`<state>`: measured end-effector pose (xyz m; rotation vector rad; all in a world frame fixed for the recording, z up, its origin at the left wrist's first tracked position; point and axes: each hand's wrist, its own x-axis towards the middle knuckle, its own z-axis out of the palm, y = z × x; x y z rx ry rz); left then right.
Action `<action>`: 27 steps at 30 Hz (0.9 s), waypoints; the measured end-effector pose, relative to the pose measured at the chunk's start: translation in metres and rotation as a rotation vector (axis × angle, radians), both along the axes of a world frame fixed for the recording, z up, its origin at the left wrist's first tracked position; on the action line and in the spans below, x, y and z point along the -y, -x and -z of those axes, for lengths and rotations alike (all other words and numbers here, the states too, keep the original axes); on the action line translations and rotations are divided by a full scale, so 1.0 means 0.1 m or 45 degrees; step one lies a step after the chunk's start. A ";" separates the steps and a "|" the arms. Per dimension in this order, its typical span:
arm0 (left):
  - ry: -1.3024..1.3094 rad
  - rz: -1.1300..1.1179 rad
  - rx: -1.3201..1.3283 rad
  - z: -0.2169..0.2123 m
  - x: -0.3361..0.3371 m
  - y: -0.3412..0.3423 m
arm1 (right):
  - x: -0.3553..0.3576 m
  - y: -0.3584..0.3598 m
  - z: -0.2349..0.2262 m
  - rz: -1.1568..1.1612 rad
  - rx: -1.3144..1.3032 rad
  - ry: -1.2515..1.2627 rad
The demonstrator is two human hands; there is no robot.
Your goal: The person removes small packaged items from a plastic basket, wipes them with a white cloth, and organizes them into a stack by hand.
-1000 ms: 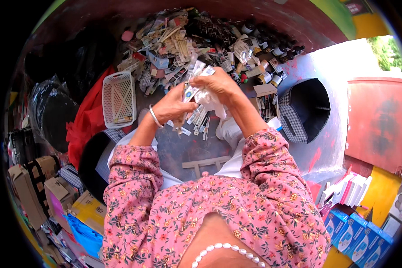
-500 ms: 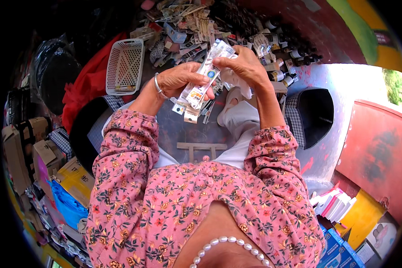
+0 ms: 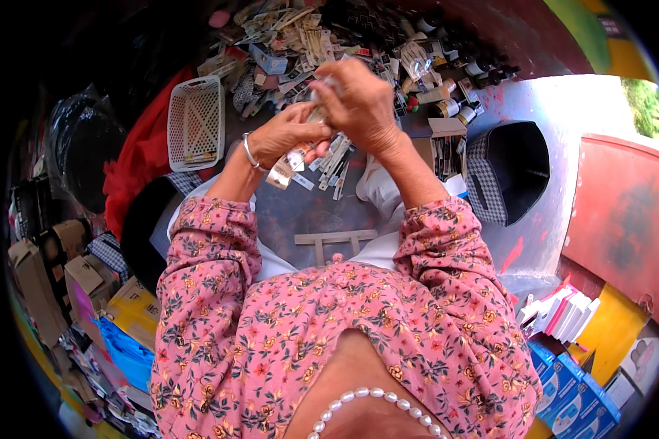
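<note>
Left hand (image 3: 289,136) pinches slim packets (image 3: 280,174), right hand (image 3: 359,104) curls over their top (can't tell its grip), and slack fingers could spill them!

I grip slim, glossy, pale plastic packets (image 3: 280,174); at eleven o'clock, a smooth white rectangular plastic basket (image 3: 221,121); at ten, rumpled red cloth (image 3: 133,170).

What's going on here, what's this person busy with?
A person in a pink floral shirt is handling slim packets with both hands. The left hand grips them, their lower ends poking out below it, while the right hand is closed around the upper part, its fingers hiding most of it. Ahead lies a jumbled pile of packages. A white basket sits to the left and an open carton of slim items to the right.
</note>
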<state>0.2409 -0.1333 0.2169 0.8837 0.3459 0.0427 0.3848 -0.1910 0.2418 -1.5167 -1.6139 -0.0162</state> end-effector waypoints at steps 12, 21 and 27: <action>0.276 -0.203 -0.166 0.05 -0.04 0.01 | 0.07 -0.36 -0.24 0.341 -0.395 0.032; 0.199 -0.283 0.130 0.03 -0.09 0.17 | 0.04 -0.89 0.07 0.836 -0.099 0.121; 0.421 -0.846 0.074 0.31 -0.26 0.09 | 0.05 -0.34 -0.04 0.137 -1.020 1.072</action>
